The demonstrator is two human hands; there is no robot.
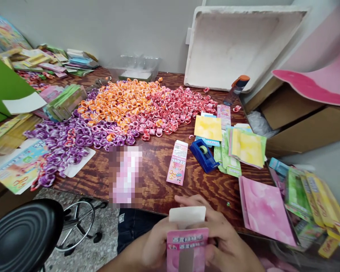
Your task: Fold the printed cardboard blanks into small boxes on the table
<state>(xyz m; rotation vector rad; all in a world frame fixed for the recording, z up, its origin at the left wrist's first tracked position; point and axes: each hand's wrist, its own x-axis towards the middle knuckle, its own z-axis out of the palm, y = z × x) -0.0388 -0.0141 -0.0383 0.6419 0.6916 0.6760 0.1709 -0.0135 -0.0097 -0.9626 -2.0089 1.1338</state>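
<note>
At the table's near edge I hold a pink printed paper box [200, 260] upright, its pale top flap [187, 214] raised and a window cut in its front. My left hand [158, 240] is closed on the box's left side, fingers partly behind it. My right hand [225, 236] grips the right side, with some fingertips hidden. Just beyond my hands lies another pink box [176, 166], flat on the table. A blue tape dispenser [204, 156] sits to its right. Left of that box, a pinkish thing [127, 175] is blurred into blocks.
Piled across the wooden table [153, 189] are orange, red and purple striped rings [124, 102]. Yellow and green cards [246, 147] and pink sheets [268, 211] lie right. A bottle [235, 90] stands behind. A black stool [25, 234] is at left, boxes [308, 200] at right.
</note>
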